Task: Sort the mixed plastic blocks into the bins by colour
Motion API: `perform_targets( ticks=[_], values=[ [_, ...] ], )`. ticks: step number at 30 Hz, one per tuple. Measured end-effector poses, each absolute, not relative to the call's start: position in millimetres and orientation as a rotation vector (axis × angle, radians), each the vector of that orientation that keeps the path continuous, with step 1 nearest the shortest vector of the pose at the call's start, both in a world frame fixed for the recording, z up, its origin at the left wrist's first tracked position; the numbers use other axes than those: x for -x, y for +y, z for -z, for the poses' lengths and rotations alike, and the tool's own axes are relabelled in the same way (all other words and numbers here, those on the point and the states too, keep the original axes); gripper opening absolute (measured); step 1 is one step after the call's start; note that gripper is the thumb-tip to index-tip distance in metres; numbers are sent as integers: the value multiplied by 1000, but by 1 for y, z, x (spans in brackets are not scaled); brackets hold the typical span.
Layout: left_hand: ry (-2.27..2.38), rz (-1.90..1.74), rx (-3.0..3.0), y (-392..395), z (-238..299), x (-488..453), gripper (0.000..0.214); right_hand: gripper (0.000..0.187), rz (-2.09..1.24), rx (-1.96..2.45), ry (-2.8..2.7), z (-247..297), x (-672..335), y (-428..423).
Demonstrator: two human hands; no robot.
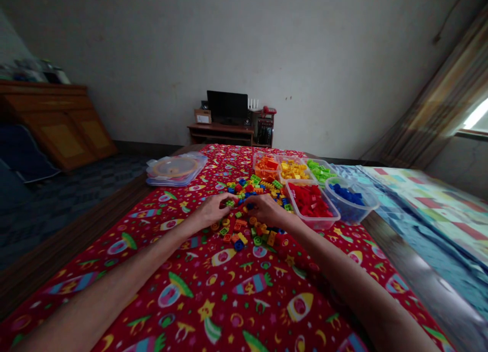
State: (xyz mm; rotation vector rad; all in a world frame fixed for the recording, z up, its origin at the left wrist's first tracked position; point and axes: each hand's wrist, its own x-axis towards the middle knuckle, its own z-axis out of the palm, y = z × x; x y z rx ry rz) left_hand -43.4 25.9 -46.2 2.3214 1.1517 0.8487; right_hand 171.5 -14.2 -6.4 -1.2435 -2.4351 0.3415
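A loose pile of mixed toy building bricks (pixel 238 225) lies on the red patterned cloth (pixel 244 306) in front of me. At the pile's left side, my left hand (pixel 211 210) has its thumb and fingers curled round a light green building brick (pixel 230 203). My right hand (pixel 267 210) reaches into the pile from the right, palm down. Its fingers are bent together at the tips, and what they hold, if anything, is too small to make out. Both hands are close together, with several bricks between and beyond them.
Clear tubs at the right hold sorted bricks: orange bricks (pixel 266 165), yellow bricks (pixel 293 169), green bricks (pixel 320 172), red bricks (pixel 310 201) and blue bricks (pixel 346 194). Stacked plastic lids (pixel 176 169) lie back left. A bed (pixel 438 204) adjoins the table's right side.
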Motion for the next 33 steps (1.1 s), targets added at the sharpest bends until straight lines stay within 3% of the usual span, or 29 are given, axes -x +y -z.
perform_targets(
  ticks=[4,9,15,23,33],
  values=[
    [1080,-887,-2245,29,49,44,39,32,-487,1297,-2319,0,-174,-13],
    [995,-959,-2002,26,47,37,34,26,-434,1237,-2325,7,-174,-9],
    [950,-1017,-1735,19,43,28,58,24,-310,1218,-2240,9,-173,-8],
    [991,-1003,-1709,11,40,20,62,30,-259,1045,-2413,11,-167,-21],
    [1221,-1043,-2349,9,36,32,28,16,-28,1221,-2318,-12,-193,-16]
  ],
)
